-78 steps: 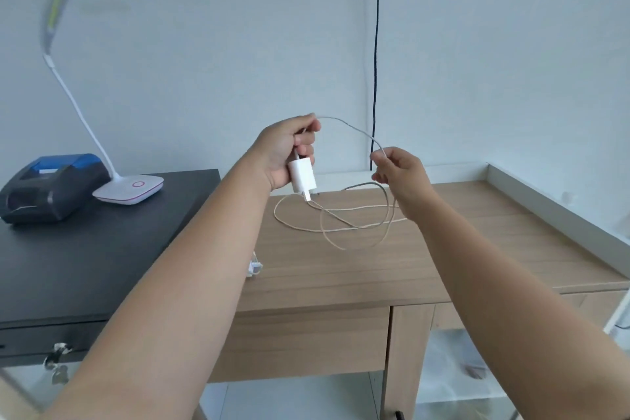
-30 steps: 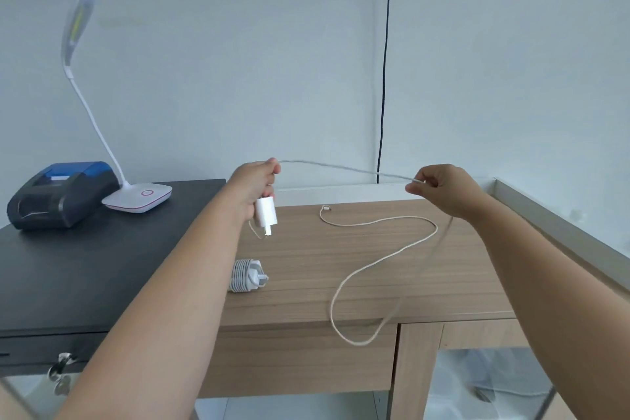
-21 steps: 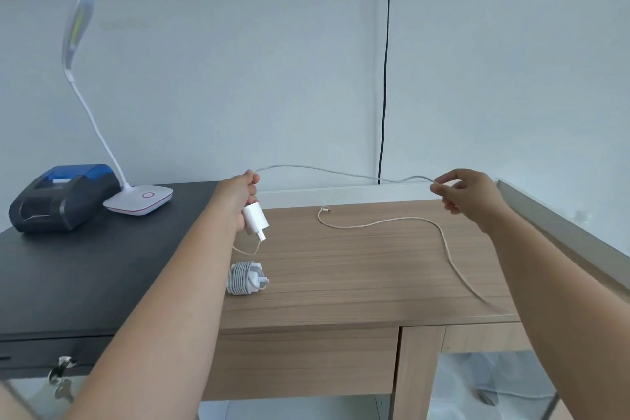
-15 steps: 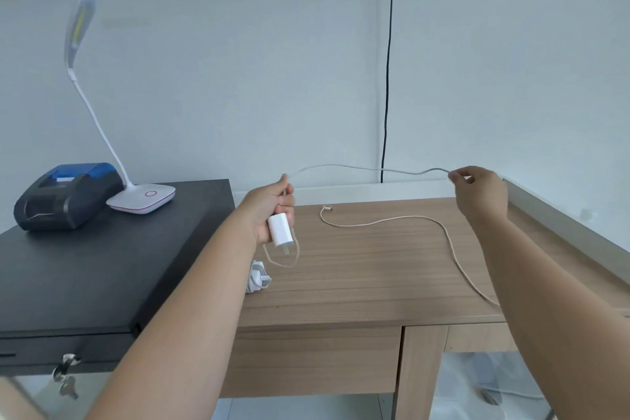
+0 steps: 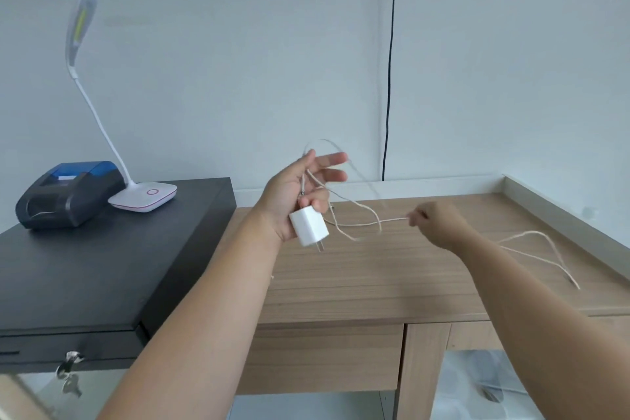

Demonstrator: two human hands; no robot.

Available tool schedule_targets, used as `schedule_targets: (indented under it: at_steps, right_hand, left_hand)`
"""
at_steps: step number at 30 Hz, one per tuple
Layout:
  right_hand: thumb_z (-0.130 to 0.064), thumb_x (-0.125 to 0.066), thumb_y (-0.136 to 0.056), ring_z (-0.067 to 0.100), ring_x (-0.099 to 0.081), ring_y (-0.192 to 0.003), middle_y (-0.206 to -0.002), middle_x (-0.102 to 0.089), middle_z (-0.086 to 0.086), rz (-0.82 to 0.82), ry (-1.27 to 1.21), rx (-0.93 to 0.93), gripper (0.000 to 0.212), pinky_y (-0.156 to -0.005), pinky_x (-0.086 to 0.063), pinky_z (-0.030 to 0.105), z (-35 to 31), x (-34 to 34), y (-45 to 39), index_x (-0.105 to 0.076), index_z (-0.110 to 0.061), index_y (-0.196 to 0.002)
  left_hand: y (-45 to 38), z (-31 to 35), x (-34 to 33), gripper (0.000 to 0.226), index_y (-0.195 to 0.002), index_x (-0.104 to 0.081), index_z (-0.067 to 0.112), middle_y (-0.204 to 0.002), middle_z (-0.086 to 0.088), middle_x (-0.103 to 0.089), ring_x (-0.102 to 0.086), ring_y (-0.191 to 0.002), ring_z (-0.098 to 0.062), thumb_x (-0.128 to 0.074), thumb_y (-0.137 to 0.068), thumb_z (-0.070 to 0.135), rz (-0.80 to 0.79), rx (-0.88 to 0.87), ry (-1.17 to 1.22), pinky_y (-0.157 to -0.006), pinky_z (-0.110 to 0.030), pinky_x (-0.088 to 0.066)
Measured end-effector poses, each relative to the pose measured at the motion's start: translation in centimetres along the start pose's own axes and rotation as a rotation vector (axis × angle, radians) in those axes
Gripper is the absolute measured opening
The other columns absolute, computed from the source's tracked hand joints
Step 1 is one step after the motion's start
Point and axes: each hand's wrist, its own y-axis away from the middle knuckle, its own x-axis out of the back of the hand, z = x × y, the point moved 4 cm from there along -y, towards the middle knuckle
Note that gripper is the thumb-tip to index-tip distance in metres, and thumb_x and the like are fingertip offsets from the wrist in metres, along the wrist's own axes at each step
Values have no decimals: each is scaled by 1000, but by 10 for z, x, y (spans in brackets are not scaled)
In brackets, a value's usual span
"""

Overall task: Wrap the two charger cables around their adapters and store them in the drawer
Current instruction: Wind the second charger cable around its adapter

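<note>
White cable [image 5: 361, 224] now looped, slack.

I see a desk lamp [image 5: 143, 196] beside a printer [image 5: 68, 194] on the black cabinet [image 5: 85, 266]; keys [image 5: 70, 375] hang below.

The light wooden table [image 5: 358, 283] has a raised pale edge along its back and right side. A loose part of the white cable [image 5: 545, 242] lies on it near the right edge. Beside it on the left stands a black cabinet [image 5: 85, 266], which carries a dark printer [image 5: 68, 194] and a white lamp [image 5: 143, 196].
</note>
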Motion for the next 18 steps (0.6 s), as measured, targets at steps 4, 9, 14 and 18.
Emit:
schedule_targets:
  at_steps: [4,9,14,18]
  right_hand:
    - [-29,-55,-93,13,-52,-63,-69,-63,-6,-310,-44,139,31,-61,-40,27,-28,-14,20,-67,-25,-65]
    - [-26,-56,-94,7,-36,-52,-57,-45,-10,-516,-281,242,31,-53,-31,18,-72,2,38,-64,-19,-64]
    - [-17,-53,-97,7,-30,-47,-52,-39,-9,-559,-458,307,31,-48,-24,19,-100,17,41,-61,-10,-68]
    - [-25,-52,-98,9,-28,-48,-52,-37,-8,-450,-574,323,33,-45,-24,17,-101,26,37,-62,-9,-70]
  left_hand:
    - [-8,1,18,42,-116,-68,18,-111,1,-70,-28,-38,-4,-42,-100,46,223,-49,-175,-39,-15,-35]
    - [-11,-12,26,32,-108,-70,19,-107,2,-73,-28,-45,-5,-48,-100,41,302,-6,-323,-43,-15,-31]
    - [-11,-28,17,18,-107,-72,20,-107,3,-74,-29,-47,-5,-61,-95,25,248,55,-431,-43,-16,-32]
    - [-13,-41,12,16,-99,-72,14,-88,0,-76,-31,-40,-4,-58,-96,22,238,108,-469,-43,-20,-30]
